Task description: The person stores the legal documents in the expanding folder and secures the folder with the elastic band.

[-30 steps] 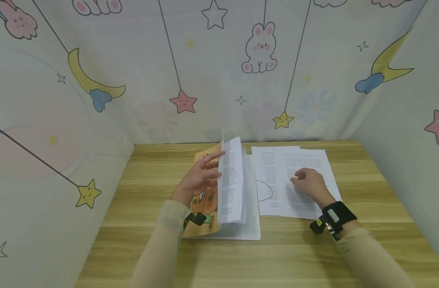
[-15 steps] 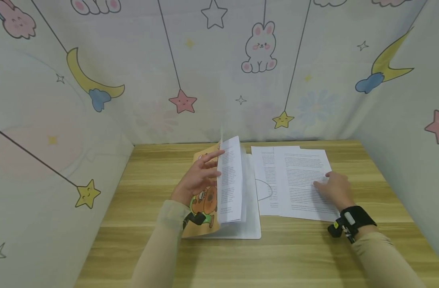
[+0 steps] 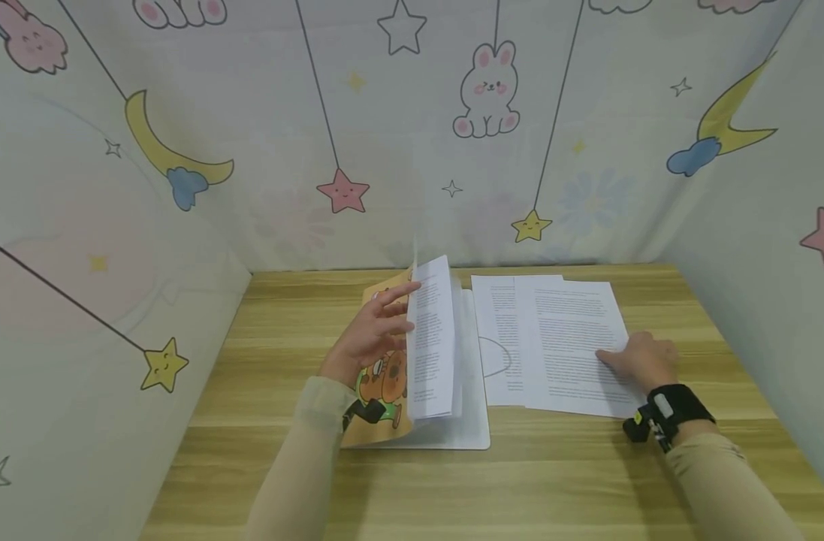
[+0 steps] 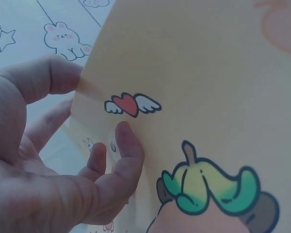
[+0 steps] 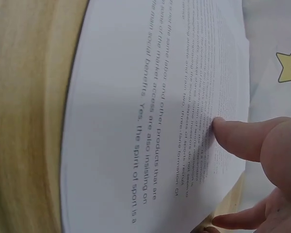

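Observation:
On the left of the table lies an opened folder [image 3: 475,432] with an orange cartoon cover [image 4: 184,73] and printed pages [image 3: 433,338] standing up. My left hand [image 3: 371,334] holds the raised cover by its edge, some fingers behind it and others in front, in the left wrist view. To the right, printed sheets [image 3: 567,323] overlap flat on the table. My right hand [image 3: 648,357] is at the right edge of the top sheet [image 5: 116,126]. Its thumb lies over the print, while the other fingers are beyond the edge, spaced from the thumb.
A wooden table [image 3: 506,496] carries everything. Pale curtain-like walls with printed bunnies, stars and moons [image 3: 489,90] rise behind it and on both sides. A black wrist strap with a small camera [image 3: 678,413] sits on my right wrist.
My right hand has slid right, from the middle of the top sheet to its right edge, and its fingers have spread apart. The left hand, cover and raised pages have hardly moved.

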{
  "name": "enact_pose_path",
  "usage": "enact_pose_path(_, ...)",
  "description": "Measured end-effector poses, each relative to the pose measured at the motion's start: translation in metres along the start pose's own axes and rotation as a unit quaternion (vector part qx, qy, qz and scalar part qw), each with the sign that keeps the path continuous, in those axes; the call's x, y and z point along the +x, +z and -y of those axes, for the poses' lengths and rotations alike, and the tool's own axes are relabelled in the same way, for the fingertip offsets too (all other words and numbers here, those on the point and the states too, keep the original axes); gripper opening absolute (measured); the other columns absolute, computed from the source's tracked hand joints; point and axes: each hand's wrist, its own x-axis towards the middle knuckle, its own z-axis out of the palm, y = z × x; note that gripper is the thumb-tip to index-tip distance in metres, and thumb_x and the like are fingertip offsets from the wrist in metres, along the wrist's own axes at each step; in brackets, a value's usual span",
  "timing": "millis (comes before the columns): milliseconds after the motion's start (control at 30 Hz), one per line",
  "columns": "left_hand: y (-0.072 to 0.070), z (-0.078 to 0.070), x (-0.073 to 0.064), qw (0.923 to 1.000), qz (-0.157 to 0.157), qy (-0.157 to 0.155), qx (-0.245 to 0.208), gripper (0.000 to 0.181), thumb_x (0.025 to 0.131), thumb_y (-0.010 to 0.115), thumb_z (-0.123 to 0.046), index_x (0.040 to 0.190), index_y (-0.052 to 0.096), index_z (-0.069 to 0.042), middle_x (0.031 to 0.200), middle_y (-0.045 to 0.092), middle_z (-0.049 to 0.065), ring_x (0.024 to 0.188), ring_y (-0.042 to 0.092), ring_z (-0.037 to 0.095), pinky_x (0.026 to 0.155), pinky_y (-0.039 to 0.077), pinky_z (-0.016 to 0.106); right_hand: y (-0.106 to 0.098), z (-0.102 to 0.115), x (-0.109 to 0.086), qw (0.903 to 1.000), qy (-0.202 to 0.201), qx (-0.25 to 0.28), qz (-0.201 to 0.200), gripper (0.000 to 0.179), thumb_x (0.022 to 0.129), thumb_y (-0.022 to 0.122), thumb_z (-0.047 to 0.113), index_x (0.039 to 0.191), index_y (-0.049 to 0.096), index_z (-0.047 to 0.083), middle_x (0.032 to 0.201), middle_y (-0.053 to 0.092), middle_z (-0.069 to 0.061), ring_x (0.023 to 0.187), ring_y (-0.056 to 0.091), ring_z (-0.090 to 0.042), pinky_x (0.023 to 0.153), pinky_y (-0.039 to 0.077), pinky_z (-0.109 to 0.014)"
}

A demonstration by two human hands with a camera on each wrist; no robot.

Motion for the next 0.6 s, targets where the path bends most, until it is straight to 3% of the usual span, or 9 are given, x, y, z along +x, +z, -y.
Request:
enact_pose_path(233,-0.0011,0.0006,-0.0005,1.0,0.001,0.0,-0.002,0.069,0.099,0.054,0.008,0.161,0.041,-0.018,0.155,0.036,0.036,0.13,0.044,0.053,0.091,0.055,0.051,-0.0071,-0.0007,0.0063,0.9989,0.021,0.016,0.037,0.078,0.092,0.073,0.045,0.117,0.055,-0.027,0.106,0.056,-0.037,0.105,0.044,-0.056,0.087,0.042,-0.057)
enact_pose_path(500,-0.0032,0.0025,0.0003,1.0,-0.001,0.005,0.0,0.068,0.098,0.056,0.007,0.158,0.047,-0.023,0.152,0.037,0.036,0.128,0.047,0.05,0.09,0.055,0.049,-0.0064,-0.0006,0.007,0.9991,0.014,0.025,0.031,0.076,0.092,0.075,0.042,0.116,0.054,-0.027,0.106,0.055,-0.036,0.099,0.044,-0.051,0.088,0.04,-0.056)
enact_pose_path(600,-0.0025,0.0015,0.0008,1.0,-0.001,0.004,-0.003,0.069,0.097,0.056,0.008,0.16,0.044,-0.019,0.151,0.037,0.036,0.127,0.046,0.05,0.089,0.055,0.048,-0.0049,-0.0014,0.0083,0.999,0.014,0.034,0.025,0.077,0.092,0.076,0.041,0.117,0.053,-0.028,0.107,0.054,-0.036,0.098,0.045,-0.05,0.087,0.041,-0.056)
